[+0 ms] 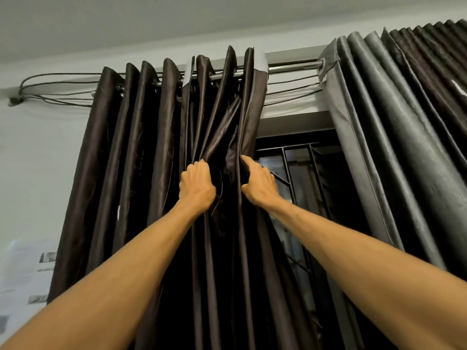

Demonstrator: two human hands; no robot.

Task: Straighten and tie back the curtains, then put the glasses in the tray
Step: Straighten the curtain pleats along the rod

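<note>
A dark brown satin curtain point(131, 152) hangs in bunched folds from a metal rod point(290, 67). My left hand point(195, 184) grips a fold near the curtain's right side, fingers curled into the cloth. My right hand point(259, 183) grips the curtain's right edge beside it, fingers wrapped behind the hem. Both arms reach up and forward. A second curtain point(404, 137), showing its grey backing, hangs pleated at the right. No glasses or tray are in view.
Between the two curtains a dark window point(298, 168) with a metal grille shows. Black cables point(58, 82) loop along the wall from a hook at the upper left. Pale wall point(30, 173) fills the left side, ceiling above.
</note>
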